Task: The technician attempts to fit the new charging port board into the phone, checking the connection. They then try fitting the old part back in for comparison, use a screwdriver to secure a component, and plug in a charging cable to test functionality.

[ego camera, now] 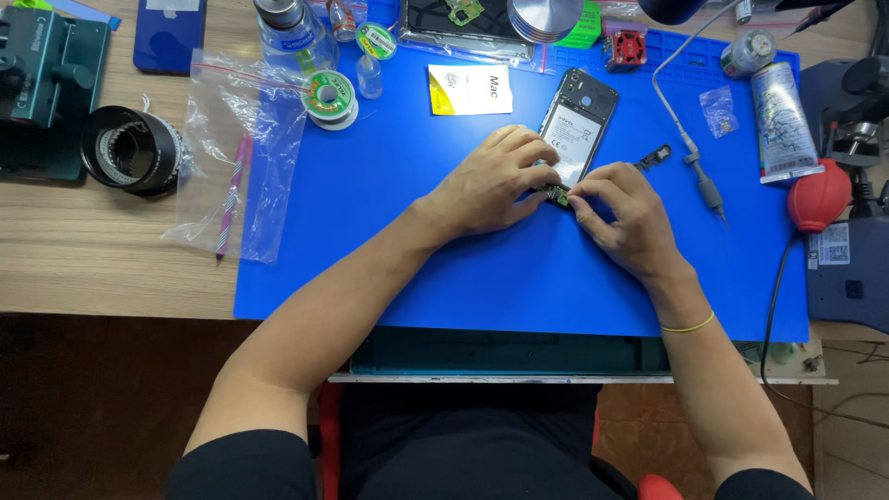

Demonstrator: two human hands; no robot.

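Both hands meet over the lower end of an opened phone [576, 130] that lies back-up on the blue work mat [389, 241], its long axis running away from the person and leaning slightly to the right, top end farthest from the grip. The left hand [491, 181] rests palm-down, its fingers curled over the phone's lower left corner, and the right hand [622, 211] comes in from the other side; fingertips of both are pressed together on a small green circuit board [558, 194] just at the phone's bottom edge. The board is mostly covered by the fingers, so its shape and which way it points cannot be made out, nor whether it sits in the phone or is lifted clear. Just beyond the right hand's knuckles lies a small dark part [654, 156], and further right of the grip a thin probe on a grey lead [706, 185]. The phone's lower edge is hidden under the left fingers.
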